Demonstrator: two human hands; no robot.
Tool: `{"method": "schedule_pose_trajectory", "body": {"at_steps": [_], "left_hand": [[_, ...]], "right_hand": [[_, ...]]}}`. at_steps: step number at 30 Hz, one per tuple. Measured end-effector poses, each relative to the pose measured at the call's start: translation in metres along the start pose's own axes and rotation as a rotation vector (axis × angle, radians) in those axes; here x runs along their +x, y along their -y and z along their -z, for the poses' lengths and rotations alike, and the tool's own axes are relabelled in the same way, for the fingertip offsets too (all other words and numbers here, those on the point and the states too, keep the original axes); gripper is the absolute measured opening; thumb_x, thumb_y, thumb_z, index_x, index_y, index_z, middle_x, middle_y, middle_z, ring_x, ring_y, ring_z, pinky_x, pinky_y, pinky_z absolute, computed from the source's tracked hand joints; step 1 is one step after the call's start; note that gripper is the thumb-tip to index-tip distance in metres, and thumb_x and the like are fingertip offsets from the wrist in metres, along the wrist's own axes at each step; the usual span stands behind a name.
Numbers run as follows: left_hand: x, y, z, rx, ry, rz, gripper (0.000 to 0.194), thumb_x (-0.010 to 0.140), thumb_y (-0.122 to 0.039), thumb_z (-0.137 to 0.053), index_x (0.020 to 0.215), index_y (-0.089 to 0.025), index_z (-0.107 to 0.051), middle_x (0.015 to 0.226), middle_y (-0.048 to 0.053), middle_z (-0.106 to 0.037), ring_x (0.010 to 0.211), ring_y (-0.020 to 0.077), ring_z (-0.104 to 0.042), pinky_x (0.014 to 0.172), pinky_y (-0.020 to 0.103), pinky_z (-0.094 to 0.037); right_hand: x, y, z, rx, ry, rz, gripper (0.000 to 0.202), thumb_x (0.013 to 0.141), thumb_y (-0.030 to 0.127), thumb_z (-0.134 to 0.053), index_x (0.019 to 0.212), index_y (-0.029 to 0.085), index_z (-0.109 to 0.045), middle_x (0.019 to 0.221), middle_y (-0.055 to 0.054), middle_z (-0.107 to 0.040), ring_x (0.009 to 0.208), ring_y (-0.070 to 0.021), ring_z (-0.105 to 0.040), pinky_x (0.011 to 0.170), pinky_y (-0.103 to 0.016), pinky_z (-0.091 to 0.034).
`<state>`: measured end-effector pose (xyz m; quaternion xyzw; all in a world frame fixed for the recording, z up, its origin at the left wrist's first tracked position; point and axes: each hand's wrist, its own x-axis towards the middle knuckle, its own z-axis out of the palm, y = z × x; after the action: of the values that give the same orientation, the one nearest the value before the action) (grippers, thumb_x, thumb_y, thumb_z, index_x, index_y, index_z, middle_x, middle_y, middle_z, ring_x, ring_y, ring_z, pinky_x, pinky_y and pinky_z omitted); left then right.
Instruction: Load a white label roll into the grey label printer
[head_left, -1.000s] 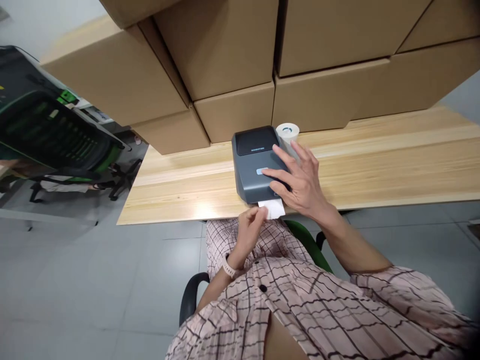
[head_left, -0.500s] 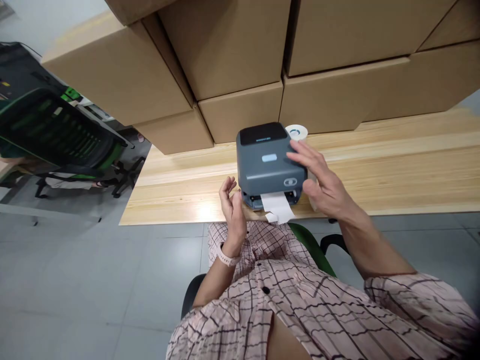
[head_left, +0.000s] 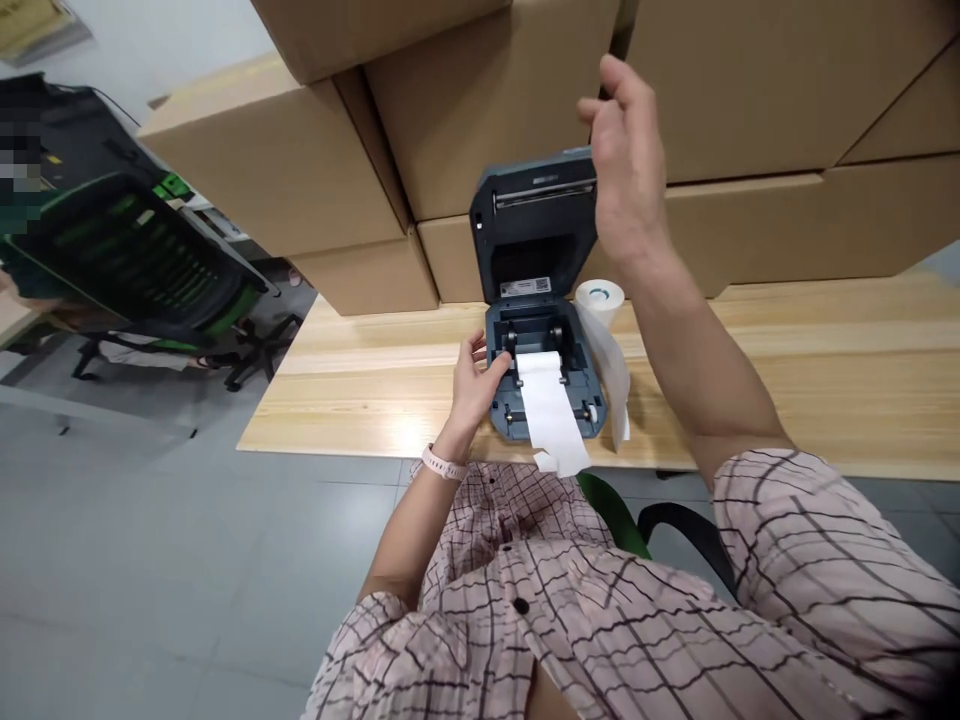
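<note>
A dark grey label printer (head_left: 499, 425) stands on the wooden table with its lid (head_left: 525, 215) raised, showing the dark inside. From a small white roll in the bay, a white paper strip (head_left: 555, 425) runs out over the front edge, its end torn. My left hand (head_left: 476, 385) is at the left side of the base, thumb over the rim and fingers outside. My right hand (head_left: 630, 170) is up at the lid's right edge, covering that corner, with its fingers bent and apart above it. Beside the printer, a white label roll (head_left: 600, 296) trails a loose strip (head_left: 615, 380).
Large cardboard boxes (head_left: 277, 170) are stacked along the back of the wooden table (head_left: 360, 380). A green and black chair (head_left: 135, 270) stands to the left on the grey floor. Part of another person shows at the far left edge.
The printer lid has swung up and back, and its inside now shows. My right hand has risen with it. My left hand has come onto the rim of the base.
</note>
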<state>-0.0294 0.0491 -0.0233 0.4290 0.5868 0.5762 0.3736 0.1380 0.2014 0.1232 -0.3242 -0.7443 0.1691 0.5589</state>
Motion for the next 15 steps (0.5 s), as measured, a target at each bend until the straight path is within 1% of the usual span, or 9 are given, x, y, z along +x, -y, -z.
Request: {"method": "schedule_pose_trajectory", "body": {"at_steps": [1, 3, 5, 6, 8, 10, 11, 13, 15], "left_hand": [[0.000, -0.001, 0.000, 0.021, -0.008, 0.006, 0.059, 0.083, -0.035, -0.077, 0.135, -0.018, -0.057, 0.142, 0.018, -0.065, 0.127, 0.0264, -0.065, 0.108, 0.043, -0.053], [0.000, -0.002, 0.000, 0.051, -0.012, 0.003, 0.059, 0.081, -0.032, -0.078, 0.134, -0.018, -0.058, 0.140, 0.018, -0.067, 0.124, 0.0270, -0.066, 0.107, 0.045, -0.053], [0.001, -0.002, 0.001, 0.069, -0.006, -0.018, 0.057, 0.080, -0.030, -0.078, 0.133, -0.019, -0.060, 0.137, 0.016, -0.069, 0.121, 0.0268, -0.068, 0.106, 0.046, -0.054], [0.002, -0.002, 0.001, 0.072, -0.004, -0.027, 0.057, 0.079, -0.030, -0.078, 0.132, -0.020, -0.060, 0.136, 0.016, -0.070, 0.119, 0.0266, -0.069, 0.105, 0.046, -0.055], [0.002, -0.001, 0.001, 0.062, -0.006, -0.038, 0.057, 0.079, -0.030, -0.078, 0.132, -0.019, -0.061, 0.133, 0.016, -0.072, 0.117, 0.0266, -0.070, 0.101, 0.046, -0.057], [0.001, 0.000, 0.000, 0.035, -0.006, -0.047, 0.056, 0.079, -0.029, -0.079, 0.131, -0.019, -0.062, 0.130, 0.017, -0.074, 0.115, 0.0271, -0.071, 0.096, 0.044, -0.059], [0.001, 0.001, 0.000, 0.025, -0.008, -0.053, 0.056, 0.079, -0.029, -0.079, 0.131, -0.018, -0.063, 0.128, 0.017, -0.075, 0.114, 0.0273, -0.072, 0.095, 0.044, -0.059], [0.001, 0.003, 0.000, 0.030, -0.027, -0.057, 0.058, 0.078, -0.029, -0.081, 0.132, -0.019, -0.064, 0.128, 0.017, -0.076, 0.111, 0.0279, -0.073, 0.094, 0.044, -0.059], [0.001, 0.004, 0.000, 0.069, -0.053, -0.053, 0.067, 0.076, -0.029, -0.083, 0.139, -0.021, -0.061, 0.130, 0.016, -0.075, 0.110, 0.0288, -0.074, 0.096, 0.046, -0.058]], "right_hand": [[0.006, -0.002, -0.001, -0.009, -0.004, 0.013, 0.057, 0.110, 0.056, -0.027, 0.159, 0.029, -0.036, 0.167, -0.004, -0.046, 0.147, -0.0215, -0.053, 0.127, -0.045, -0.041], [0.005, -0.001, -0.002, -0.074, -0.039, 0.106, 0.060, 0.108, 0.053, -0.040, 0.158, 0.020, -0.034, 0.169, -0.011, -0.042, 0.151, -0.0237, -0.047, 0.130, -0.047, -0.035], [-0.013, 0.004, 0.000, -0.183, -0.054, 0.217, 0.053, 0.105, 0.051, -0.050, 0.151, 0.025, -0.045, 0.163, -0.010, -0.049, 0.154, -0.0275, -0.042, 0.129, -0.051, -0.032], [-0.027, 0.008, 0.002, -0.230, -0.016, 0.254, 0.042, 0.104, 0.049, -0.052, 0.140, 0.028, -0.054, 0.152, -0.009, -0.059, 0.148, -0.0303, -0.048, 0.126, -0.053, -0.035], [-0.059, 0.014, 0.006, -0.277, 0.255, 0.243, 0.025, 0.104, 0.042, -0.049, 0.115, 0.027, -0.066, 0.114, -0.008, -0.074, 0.113, -0.0315, -0.068, 0.107, -0.054, -0.049], [-0.086, 0.016, 0.008, -0.292, 0.656, 0.181, 0.026, 0.103, 0.037, -0.044, 0.103, 0.024, -0.066, 0.091, -0.006, -0.074, 0.086, -0.0274, -0.070, 0.087, -0.047, -0.054], [-0.096, 0.015, 0.008, -0.298, 0.818, 0.158, 0.027, 0.103, 0.037, -0.043, 0.102, 0.023, -0.066, 0.089, -0.006, -0.074, 0.083, -0.0266, -0.070, 0.082, -0.044, -0.053], [-0.107, 0.009, 0.005, -0.313, 0.987, 0.139, 0.027, 0.103, 0.038, -0.043, 0.104, 0.023, -0.065, 0.089, -0.007, -0.074, 0.085, -0.0271, -0.069, 0.080, -0.042, -0.053], [-0.109, 0.001, 0.001, -0.320, 1.034, 0.139, 0.028, 0.102, 0.040, -0.045, 0.112, 0.024, -0.065, 0.091, -0.008, -0.074, 0.089, -0.0285, -0.069, 0.081, -0.042, -0.053]]}}
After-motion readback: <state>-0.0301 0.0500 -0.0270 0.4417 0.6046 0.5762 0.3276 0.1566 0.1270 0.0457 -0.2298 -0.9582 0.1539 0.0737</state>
